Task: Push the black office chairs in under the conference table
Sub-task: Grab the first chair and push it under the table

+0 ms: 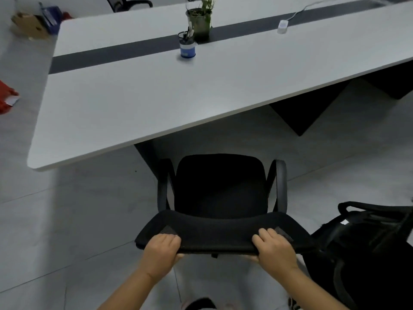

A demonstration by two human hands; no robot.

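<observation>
Head view: left hand [161,251] and right hand [276,249] both clasp the top edge of black fabric office chair [220,198] backrest. Seat front sits just short of long white conference table [138,97] edge. Pale grey tiled floor [67,209]; second black chair [368,247] at right.

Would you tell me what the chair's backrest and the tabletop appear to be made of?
Chair backrest: likely black woven fabric over padding; matte, slightly fuzzy, rounded soft edge under both hands. Tabletop: probably light grey laminate board; smooth, faint sheen, thin flat edge.
</observation>
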